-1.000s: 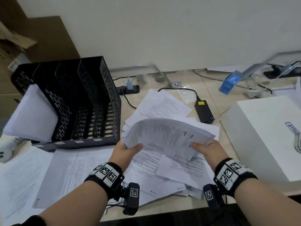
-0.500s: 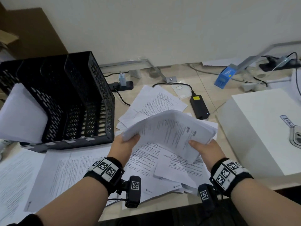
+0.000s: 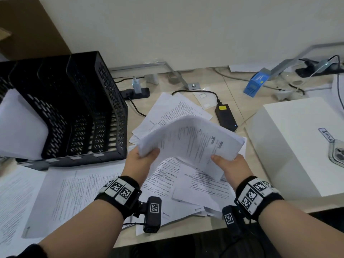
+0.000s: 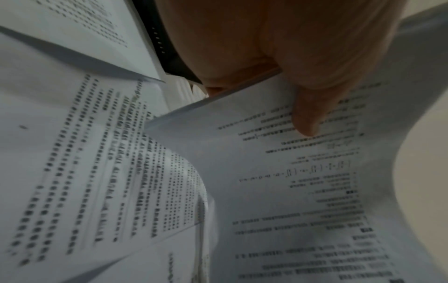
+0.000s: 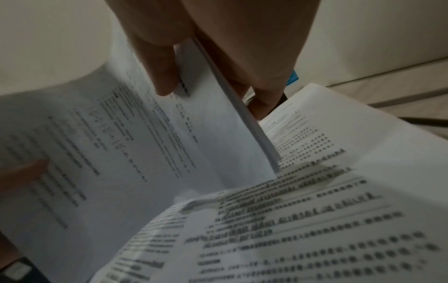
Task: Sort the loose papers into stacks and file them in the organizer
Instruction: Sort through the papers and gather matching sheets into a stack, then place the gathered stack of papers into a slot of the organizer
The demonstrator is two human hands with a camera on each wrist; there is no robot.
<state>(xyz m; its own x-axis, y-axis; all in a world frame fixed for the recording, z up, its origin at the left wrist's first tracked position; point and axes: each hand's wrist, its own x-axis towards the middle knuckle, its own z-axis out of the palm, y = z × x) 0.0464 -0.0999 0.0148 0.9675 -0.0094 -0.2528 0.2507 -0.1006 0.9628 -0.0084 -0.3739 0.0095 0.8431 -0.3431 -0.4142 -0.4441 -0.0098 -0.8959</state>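
Observation:
A stack of printed papers [image 3: 189, 140] hangs bowed upward above the desk, held at both short ends. My left hand [image 3: 143, 161] pinches its left end, thumb on top [image 4: 308, 114]. My right hand [image 3: 229, 164] pinches the right end [image 5: 213, 107], thumb over the sheets. Loose printed papers [image 3: 186, 183] lie spread on the desk beneath, with more at the left [image 3: 61, 194]. The black mesh organizer [image 3: 78, 116] stands at the left, with white sheets [image 3: 18, 127] leaning out of its leftmost slot.
A white box [image 3: 297, 146] sits at the right by the desk edge. Behind the papers lie a black power adapter [image 3: 226, 116] with its cable, a power strip [image 3: 137, 92] and a blue box [image 3: 255, 84]. The wall runs close behind.
Both hands have lifted the stack a little and pushed its ends together, so it bows upward more. The view has shifted left to right across the desk.

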